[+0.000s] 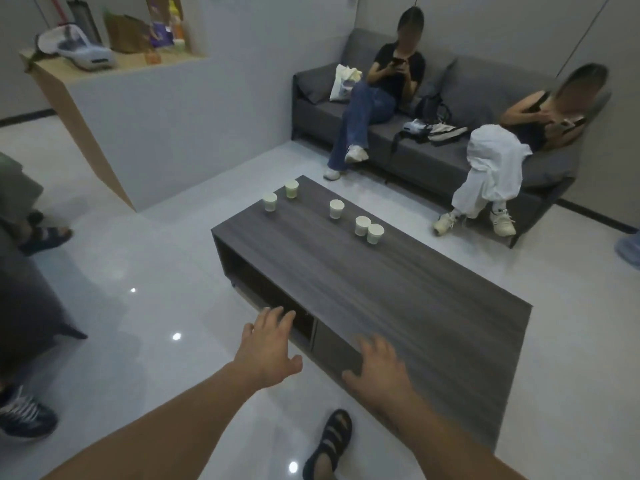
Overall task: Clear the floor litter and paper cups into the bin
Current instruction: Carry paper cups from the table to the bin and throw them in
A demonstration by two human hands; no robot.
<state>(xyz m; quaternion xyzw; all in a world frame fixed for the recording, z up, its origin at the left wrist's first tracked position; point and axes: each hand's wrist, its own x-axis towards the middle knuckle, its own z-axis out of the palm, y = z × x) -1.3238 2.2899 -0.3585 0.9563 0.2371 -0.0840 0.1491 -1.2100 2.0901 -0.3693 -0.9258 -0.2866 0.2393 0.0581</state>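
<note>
1. Your left hand point(268, 344) and right hand point(377, 368) reach forward side by side, fingers spread and relaxed, grasping nothing.
2. Your left hand hangs by the long side of the dark wood-grain surface point(415, 306), in front of the open shelf point(270, 289) beneath it. Your right hand is over the near corner, and whether it touches the top cannot be told.
3. Five paper cups point(336, 208) stand upright at the far end of the surface, well apart from both hands. Two are near the far left corner, one stands alone in the middle, and two are just beside each other toward the sofa side.
4. Your sandalled foot point(332, 441) stands on the glossy pale floor point(138, 271), just beside the surface's near end.
5. Beyond the surface, a person in jeans point(374, 109) and a person in white trousers point(491, 157) sit on a grey sofa point(450, 164); the first holds a phone point(397, 62).
6. A white tote point(343, 83) leans at the sofa's left end, and a black bag point(433, 107) lies between the two sitters.
7. At the left edge, a dark sneaker point(24, 414) and a dark sandal point(45, 237) show on the floor.
8. A wood-topped counter point(104, 74) at upper left carries blurred bags and bottles.
</note>
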